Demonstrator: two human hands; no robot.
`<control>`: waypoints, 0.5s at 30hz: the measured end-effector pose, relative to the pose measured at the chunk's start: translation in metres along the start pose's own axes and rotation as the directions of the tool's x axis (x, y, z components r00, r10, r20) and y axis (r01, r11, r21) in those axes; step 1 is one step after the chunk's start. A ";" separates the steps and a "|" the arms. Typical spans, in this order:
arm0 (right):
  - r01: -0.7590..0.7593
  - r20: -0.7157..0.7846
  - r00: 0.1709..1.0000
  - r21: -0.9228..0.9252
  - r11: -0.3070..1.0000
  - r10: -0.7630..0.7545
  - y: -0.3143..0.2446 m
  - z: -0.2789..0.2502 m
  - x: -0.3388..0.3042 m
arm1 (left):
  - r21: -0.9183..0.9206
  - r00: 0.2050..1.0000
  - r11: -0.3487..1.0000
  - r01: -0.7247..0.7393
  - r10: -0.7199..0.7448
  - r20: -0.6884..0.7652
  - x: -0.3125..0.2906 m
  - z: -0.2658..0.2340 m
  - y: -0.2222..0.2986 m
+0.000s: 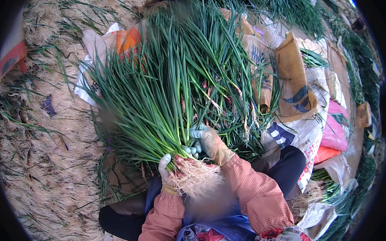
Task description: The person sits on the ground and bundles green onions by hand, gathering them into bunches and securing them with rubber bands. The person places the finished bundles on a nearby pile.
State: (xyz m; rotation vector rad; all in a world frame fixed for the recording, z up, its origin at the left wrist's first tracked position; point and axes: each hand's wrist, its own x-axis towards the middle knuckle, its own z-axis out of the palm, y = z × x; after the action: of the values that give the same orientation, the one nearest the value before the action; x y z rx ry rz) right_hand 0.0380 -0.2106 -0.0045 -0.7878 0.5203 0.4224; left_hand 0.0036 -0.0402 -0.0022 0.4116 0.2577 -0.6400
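Note:
A thick bunch of spring onions (157, 130) lies across my lap, green leaves fanning away from me and pale stringy roots (197, 177) toward me. My left hand (166, 170), gloved, wraps the reddish bulb end from the left. On the other side my right hand (211, 146), in a pale blue and tan glove, has its fingers curled against the stalks just above the bulbs. Part of its grip is hidden by the leaves. Beyond it, loose spring onions (213, 98) with pink bulbs and thin roots lie in a pile.
Trimmed roots and straw (67, 167) cover the ground at left. A white and orange sack (113, 42) lies under the leaves. To the right are an open brown paper sack (291, 70), a white printed sack (308, 137) and a pink one (333, 132). More greens (291, 8) are heaped at the back.

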 end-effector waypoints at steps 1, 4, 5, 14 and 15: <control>-0.022 0.068 0.998 0.087 0.996 0.016 0.003 0.003 0.002 | -0.051 1.000 0.999 -0.005 0.007 0.024 -0.003 -0.004 -0.001; -0.088 0.203 0.978 0.155 0.984 0.056 -0.003 0.014 0.002 | -0.097 0.999 0.994 -0.042 0.041 -0.012 -0.012 0.006 0.001; -0.107 0.210 0.975 0.131 0.986 0.078 -0.003 0.012 -0.001 | -0.092 0.999 0.995 -0.025 0.028 0.034 -0.013 0.004 0.002; 0.044 0.212 0.966 0.425 0.904 -0.147 0.023 0.003 -0.010 | -0.218 1.000 0.976 0.014 -0.010 0.020 -0.011 -0.001 -0.005; 0.128 -0.115 0.991 0.579 0.805 -0.075 0.024 0.016 -0.003 | -0.169 0.999 0.985 0.027 -0.034 -0.039 -0.011 -0.001 -0.006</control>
State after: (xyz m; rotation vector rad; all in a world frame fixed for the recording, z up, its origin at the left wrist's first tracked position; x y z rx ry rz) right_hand 0.0274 -0.1832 -0.0066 -0.2292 0.6434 0.1069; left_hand -0.0087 -0.0388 -0.0006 0.2594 0.3555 -0.6344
